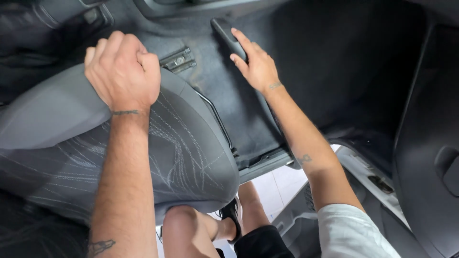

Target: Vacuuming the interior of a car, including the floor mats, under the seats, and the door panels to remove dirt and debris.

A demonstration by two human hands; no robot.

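At the far left, a grey car seat cushion (191, 143) with a pattern of thin pale lines is seen from above, filling the lower left of the view. The left hand (123, 69) is laid on the upper edge of this cushion, its fingers curled over the edge in a loose fist, so that the seat fabric is gripped rather than pinched. The left forearm runs straight down across the patterned cloth.

Just right of that hand, a metal seat-rail bracket (178, 60) is bolted to the dark floor carpet (334, 62), and a thin metal bar (215, 114) curves along the side of the cushion.

Further right, a black nozzle of a vacuum cleaner (225, 32) is held against the carpet. The right hand (256, 62) is placed on top of it, fingers stretched out and held together along its length, pressing it down. The right forearm leads back to a white sleeve (351, 231).

At the far right, dark plastic door-sill trim (420, 157) is seen. Below, between the arms, the person's bare knee (184, 229) and a black shoe (232, 212) are visible over a pale tiled floor (277, 188).
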